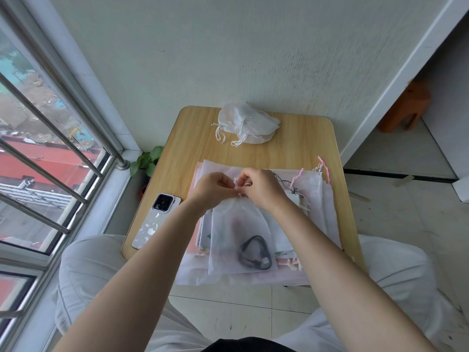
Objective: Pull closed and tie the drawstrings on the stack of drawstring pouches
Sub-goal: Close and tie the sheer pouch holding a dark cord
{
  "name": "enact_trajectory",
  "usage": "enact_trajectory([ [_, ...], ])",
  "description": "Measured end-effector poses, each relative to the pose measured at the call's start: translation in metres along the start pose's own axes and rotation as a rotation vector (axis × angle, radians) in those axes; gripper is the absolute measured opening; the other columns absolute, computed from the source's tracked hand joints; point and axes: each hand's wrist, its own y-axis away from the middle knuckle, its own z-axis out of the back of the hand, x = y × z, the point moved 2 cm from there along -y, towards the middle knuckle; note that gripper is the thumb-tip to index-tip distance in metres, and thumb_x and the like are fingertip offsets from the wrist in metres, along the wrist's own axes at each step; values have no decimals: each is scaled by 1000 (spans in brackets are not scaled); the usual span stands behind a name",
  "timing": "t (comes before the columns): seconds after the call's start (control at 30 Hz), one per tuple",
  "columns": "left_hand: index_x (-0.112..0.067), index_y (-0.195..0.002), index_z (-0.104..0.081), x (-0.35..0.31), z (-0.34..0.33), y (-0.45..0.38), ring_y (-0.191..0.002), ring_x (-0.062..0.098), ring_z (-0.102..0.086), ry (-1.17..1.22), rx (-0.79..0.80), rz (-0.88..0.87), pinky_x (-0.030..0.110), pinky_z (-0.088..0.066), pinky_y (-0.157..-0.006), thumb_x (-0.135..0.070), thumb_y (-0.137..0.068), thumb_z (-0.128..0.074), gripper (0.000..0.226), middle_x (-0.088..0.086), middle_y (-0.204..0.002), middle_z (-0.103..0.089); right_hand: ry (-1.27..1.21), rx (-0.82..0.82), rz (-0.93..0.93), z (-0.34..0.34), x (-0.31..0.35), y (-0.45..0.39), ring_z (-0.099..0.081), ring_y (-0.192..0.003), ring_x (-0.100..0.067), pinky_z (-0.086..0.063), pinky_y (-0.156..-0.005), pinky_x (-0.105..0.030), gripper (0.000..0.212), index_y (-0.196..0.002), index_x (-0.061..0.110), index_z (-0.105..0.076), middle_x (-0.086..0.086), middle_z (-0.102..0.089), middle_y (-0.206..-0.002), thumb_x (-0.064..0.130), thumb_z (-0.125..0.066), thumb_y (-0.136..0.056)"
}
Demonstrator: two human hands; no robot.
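Head view: the left hand [212,190] and right hand [258,189] both pinch the thin white drawstring [236,187] at the gathered mouth of a sheer white fabric pouch [236,240], which lies atop the stack of flat pale pouches [327,212] on the light wooden desk [198,138]. Judged, the knot is being tied; next it needs cinching tight. Finished tied white pouches [247,127] sit at the far edge.

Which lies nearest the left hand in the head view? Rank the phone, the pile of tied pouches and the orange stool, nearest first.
From the left hand:
1. Phone, on the table's left edge, just beside the wrist.
2. Pile of tied pouches, at the table's far edge.
3. Orange stool, on the floor, far right.
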Motion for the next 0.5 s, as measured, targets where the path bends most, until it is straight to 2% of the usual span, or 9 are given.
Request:
enact_trajectory([
  [0.07,-16,-76,-64,-3,-1,1,-67,12,-54,-73,-36,-30,24,-45,-62,-16,-72,-82,19,-4,-74,-62,43,18,23,0,2,0,-67,-79,-18,-55,-76,-35,5,-86,17,-70,2,-69,-79,13,-71,-82],
  [0.17,-18,-72,-61,-8,-3,1,-67,10,-54,-155,-80,-87,13,-41,-56,-13,-74,-80,19,-7,-71,-60,169,81,75,1,6,-1,-65,-89,-21,-52,-79,-33,14,-96,12,-74,-4,-72,-95,12,-64,-87],
  [0.27,-16,-80,-63,-12,-4,5,-73,9,-54,-275,-95,-166,3,-38,-57,-10,-78,-74,13,-6,-78,-62,255,145,88,4,9,-1,-63,-91,-23,-48,-74,-30,17,-99,12,-73,-6,-70,-98,12,-58,-91],
  [0.4,-14,-89,-65,-16,-5,10,-79,7,-51,-430,-88,-269,4,-35,-58,-13,-81,-71,10,-10,-84,-59,190,217,33,13,6,-3,-59,-88,-17,-39,-64,-20,16,-101,13,-70,1,-66,-95,17,-57,-93],
  [0.5,-18,-85,-63,-15,-6,9,-79,6,-55,-401,-107,-260,4,-35,-58,-15,-83,-71,9,-10,-84,-61,125,211,2,15,2,-5,-63,-92,-18,-49,-76,-27,14,-101,11,-71,-1,-70,-98,17,-60,-93],
])
